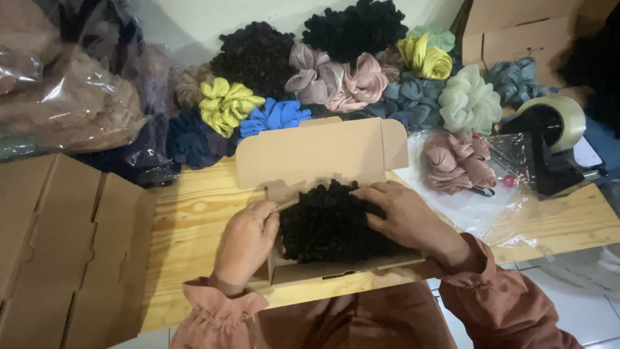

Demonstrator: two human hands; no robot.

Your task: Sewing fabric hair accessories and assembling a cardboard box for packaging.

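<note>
A small brown cardboard box lies open on a pale wooden table, its lid standing up at the back. A fluffy black scrunchie fills the box. My left hand rests on the box's left wall, fingers at the scrunchie's edge and on a side flap. My right hand lies flat on the right side of the scrunchie, pressing it down. Rust-coloured sleeves cover both wrists.
Many scrunchies in black, yellow, blue, pink, grey-blue and pale green are piled behind the box. A tape dispenser stands at right beside a pink scrunchie on clear plastic. Flat cardboard boxes lie at left, plastic bags behind them.
</note>
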